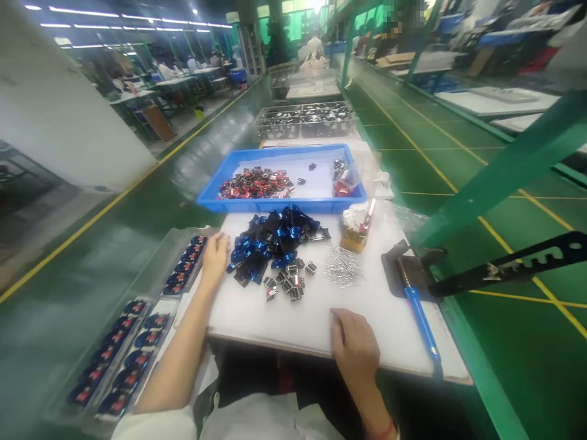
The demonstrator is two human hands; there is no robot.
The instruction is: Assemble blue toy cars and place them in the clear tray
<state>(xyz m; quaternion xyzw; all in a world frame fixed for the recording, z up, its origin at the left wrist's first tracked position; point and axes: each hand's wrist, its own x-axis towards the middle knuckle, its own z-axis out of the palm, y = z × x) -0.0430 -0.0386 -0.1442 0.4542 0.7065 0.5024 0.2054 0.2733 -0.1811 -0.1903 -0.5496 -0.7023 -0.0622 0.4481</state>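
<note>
My left hand (216,252) is at the table's left edge, between a heap of shiny blue and black parts (275,238) and a clear plastic tray of blue round-edged pieces (186,266). Its fingers are loosely bent and a little apart, with nothing visible in them. Near the front edge, my right hand (356,343) rests on the white tabletop (275,321), fingers curled inward; whatever lies under them is hidden. Small metal-framed parts (288,281) lie in front of the blue heap. Beside them is a pile of thin silvery pins or wires (343,267).
A blue bin (284,206) with red and black parts stands at the back. A blue-handled soldering iron (422,324) lies at right, by a black notched metal bar (509,266) and a green post (499,168). An amber container (353,239) holds white material. Another filled tray (123,360) is lower left.
</note>
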